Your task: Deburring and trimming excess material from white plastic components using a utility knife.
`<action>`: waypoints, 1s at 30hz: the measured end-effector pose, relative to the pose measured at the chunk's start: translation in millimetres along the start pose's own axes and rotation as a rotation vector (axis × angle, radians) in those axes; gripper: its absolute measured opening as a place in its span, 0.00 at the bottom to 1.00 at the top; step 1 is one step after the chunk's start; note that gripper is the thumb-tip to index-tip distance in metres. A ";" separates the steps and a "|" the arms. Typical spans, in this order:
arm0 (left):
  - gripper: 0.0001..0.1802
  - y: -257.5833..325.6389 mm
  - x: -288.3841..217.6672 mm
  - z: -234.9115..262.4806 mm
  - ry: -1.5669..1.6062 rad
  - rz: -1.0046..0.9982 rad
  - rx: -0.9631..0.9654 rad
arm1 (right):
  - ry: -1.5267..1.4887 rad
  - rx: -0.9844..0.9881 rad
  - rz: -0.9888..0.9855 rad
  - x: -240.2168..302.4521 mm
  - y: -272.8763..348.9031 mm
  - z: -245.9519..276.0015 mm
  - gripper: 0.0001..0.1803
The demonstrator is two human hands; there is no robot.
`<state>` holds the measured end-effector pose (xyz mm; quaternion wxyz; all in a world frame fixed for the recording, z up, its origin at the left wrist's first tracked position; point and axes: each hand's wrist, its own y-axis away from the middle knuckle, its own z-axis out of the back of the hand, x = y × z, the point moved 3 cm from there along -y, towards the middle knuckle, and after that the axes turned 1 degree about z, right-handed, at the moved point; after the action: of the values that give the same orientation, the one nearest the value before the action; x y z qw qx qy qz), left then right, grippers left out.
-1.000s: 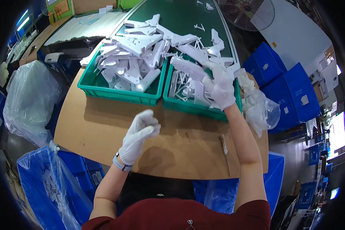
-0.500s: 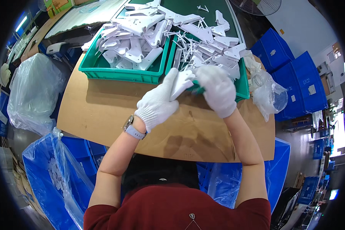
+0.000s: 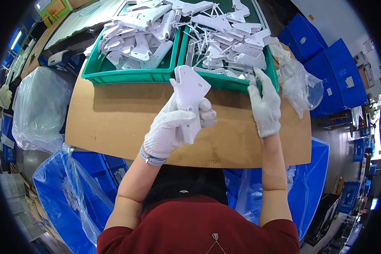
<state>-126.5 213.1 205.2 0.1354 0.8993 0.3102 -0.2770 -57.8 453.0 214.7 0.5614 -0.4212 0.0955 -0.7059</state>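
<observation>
My left hand, in a white knit glove, is closed around a white plastic bracket and holds it up over the cardboard. The bracket's wide end with holes points away from me; its narrow end comes down past my thumb. My right hand, also gloved, is at the front right corner of the right green tray. Its thumb and forefinger come together at the rim; what is between them is too small to make out. That tray holds similar white brackets and thin white plastic pieces.
A left green tray is heaped with white brackets. Brown cardboard covers the table. Clear plastic bags lie at the right, near stacked blue bins. Blue bins lined with plastic stand below the table edge.
My left hand has brought the bracket nearer to me and turned it more upright. My right hand has moved away from the bracket to the right, toward the tray's corner.
</observation>
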 end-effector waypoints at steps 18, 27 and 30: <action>0.63 6.7 17.9 -5.9 -0.791 -0.167 -0.112 | -0.150 0.247 0.205 87.9 57.5 35.6 0.24; 0.55 11.2 15.9 -10.1 -0.843 -0.150 -0.187 | -0.060 0.236 0.334 90.6 55.1 28.4 0.27; 0.53 12.6 16.4 -9.8 -0.877 -0.197 -0.227 | -0.049 0.209 0.332 94.2 57.5 24.2 0.27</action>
<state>-103.7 215.4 204.5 0.3244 0.6431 0.3358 -0.6070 -1.2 358.8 240.8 0.7130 -0.3562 0.0760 -0.5991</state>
